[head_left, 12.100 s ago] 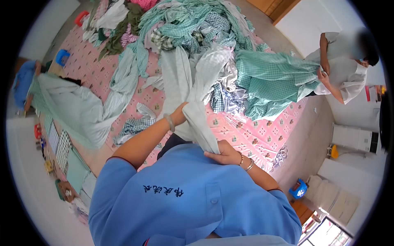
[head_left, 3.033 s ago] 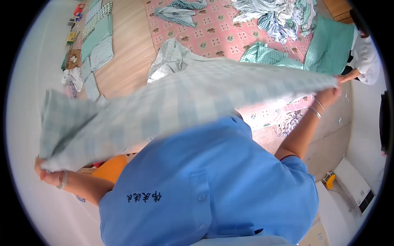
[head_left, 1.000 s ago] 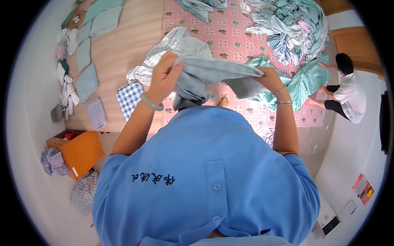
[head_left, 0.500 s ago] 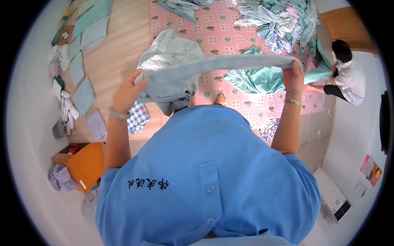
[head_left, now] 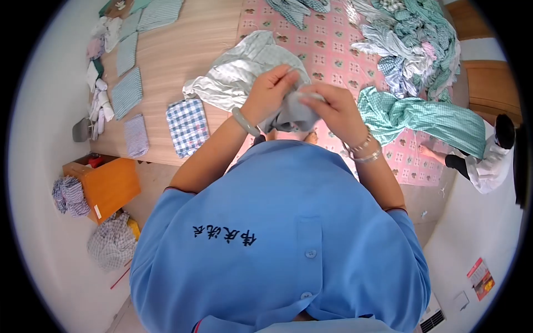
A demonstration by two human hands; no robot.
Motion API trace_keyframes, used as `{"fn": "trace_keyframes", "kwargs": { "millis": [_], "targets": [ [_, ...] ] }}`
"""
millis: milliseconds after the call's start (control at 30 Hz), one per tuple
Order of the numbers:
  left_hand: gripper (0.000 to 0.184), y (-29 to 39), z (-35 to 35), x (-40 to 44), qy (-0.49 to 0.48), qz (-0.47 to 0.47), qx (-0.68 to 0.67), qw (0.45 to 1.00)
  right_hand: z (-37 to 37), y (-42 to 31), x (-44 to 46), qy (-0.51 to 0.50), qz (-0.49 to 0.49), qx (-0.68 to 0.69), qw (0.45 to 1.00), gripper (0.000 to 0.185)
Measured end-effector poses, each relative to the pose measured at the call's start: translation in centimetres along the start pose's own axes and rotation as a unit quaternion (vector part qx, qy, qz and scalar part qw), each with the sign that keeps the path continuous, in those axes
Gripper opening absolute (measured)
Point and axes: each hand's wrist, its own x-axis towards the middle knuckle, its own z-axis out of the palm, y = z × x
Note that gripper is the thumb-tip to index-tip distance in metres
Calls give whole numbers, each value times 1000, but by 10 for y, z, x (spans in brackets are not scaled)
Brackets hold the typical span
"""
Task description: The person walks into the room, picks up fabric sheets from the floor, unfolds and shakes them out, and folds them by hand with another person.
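My left hand (head_left: 270, 93) and my right hand (head_left: 337, 111) are close together in front of my chest. Both have their fingers closed on a grey cloth (head_left: 293, 114), which is bunched between them and hangs down a little. Its exact kind of item I cannot make out. Just beyond my left hand, a crumpled pale green-white cloth (head_left: 230, 69) lies across the wooden boards and the pink mat. A blue and white checked folded cloth (head_left: 187, 125) lies flat to the left of my left forearm.
A co-worker (head_left: 491, 158) in white sits at the right by a long green checked cloth (head_left: 427, 119). Behind it rises a heap of laundry (head_left: 413, 50) on the pink patterned mat (head_left: 327, 64). Folded cloths (head_left: 127, 91) line the left side; an orange box (head_left: 111, 180) stands below them.
My hands have come together from wide apart, and the stretched grey cloth is now gathered between them. The view has shifted. The co-worker's green cloth is now spread out longer.
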Motion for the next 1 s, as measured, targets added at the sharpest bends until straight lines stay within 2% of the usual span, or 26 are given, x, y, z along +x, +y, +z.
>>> {"fn": "trace_keyframes", "kwargs": {
  "millis": [67, 100, 200, 333, 400, 433, 500, 600, 700, 800, 933, 1000],
  "targets": [
    [10, 9, 13, -8, 24, -20, 32, 999, 12, 5, 9, 114, 37, 119, 986, 11],
    [11, 8, 12, -10, -5, -19, 36, 999, 8, 5, 8, 99, 83, 75, 989, 12],
    [13, -6, 9, -17, -50, -25, -12, 998, 9, 16, 5, 84, 90, 15, 992, 16],
    [15, -27, 27, -33, 4, -21, -34, 999, 19, 34, -3, 109, 82, 9, 991, 17],
    [16, -27, 39, -43, 53, -18, -28, 998, 22, 37, -10, 118, 115, 113, 980, 15],
    [16, -26, 38, -44, 52, -18, -29, 998, 22, 33, -14, 120, 116, 113, 980, 15],
    [17, -23, 32, -48, 48, -53, -40, 997, 21, 20, -22, 105, 185, 255, 943, 12],
    [18, -26, 33, -45, 50, -62, -55, 995, 13, 44, -37, 75, 213, 220, 949, 14],
    [18, -21, 33, -41, 43, -52, -45, 997, 14, 50, -41, 117, 178, 218, 952, 14],
    [16, -14, 30, -32, 31, -47, -18, 998, 16, 36, -40, 87, 159, 202, 963, 15],
    [12, -5, 26, -31, 14, -34, 1, 999, 25, 36, -36, 103, 121, 202, 966, 17],
    [11, -4, 28, -32, 22, 3, 25, 999, 26, 38, -33, 153, 108, 254, 949, 18]
  ]
}}
